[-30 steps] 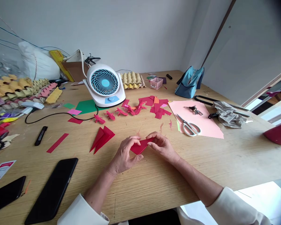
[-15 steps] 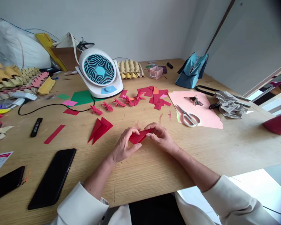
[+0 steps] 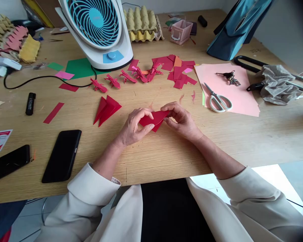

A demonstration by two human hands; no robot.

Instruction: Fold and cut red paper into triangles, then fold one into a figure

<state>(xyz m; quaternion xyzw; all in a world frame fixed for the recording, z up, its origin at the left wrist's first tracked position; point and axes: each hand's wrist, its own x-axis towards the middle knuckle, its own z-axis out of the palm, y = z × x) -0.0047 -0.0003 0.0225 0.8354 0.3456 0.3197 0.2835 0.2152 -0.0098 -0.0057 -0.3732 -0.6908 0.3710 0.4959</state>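
Between my two hands is a folded piece of red paper, held just over the wooden table near its front edge. My left hand grips its left side, thumb below and fingers curled over the top. At the upper right corner, my right hand pinches the paper between thumb and fingers. One folded flap points toward me at the bottom. Left of my hands lie folded red paper triangles, overlapping each other. Beyond them, several small folded red paper figures stand in a slanting row.
A white fan stands at the back left, its black cord running left. Scissors and keys lie on pink paper sheets. Red paper scraps lie behind my hands. Two phones, one a black phone, and a marker are at left.
The view has tilted down, so everything sits higher in the picture. The red paper has turned in my hands, and its broad flap and lower point now show more.
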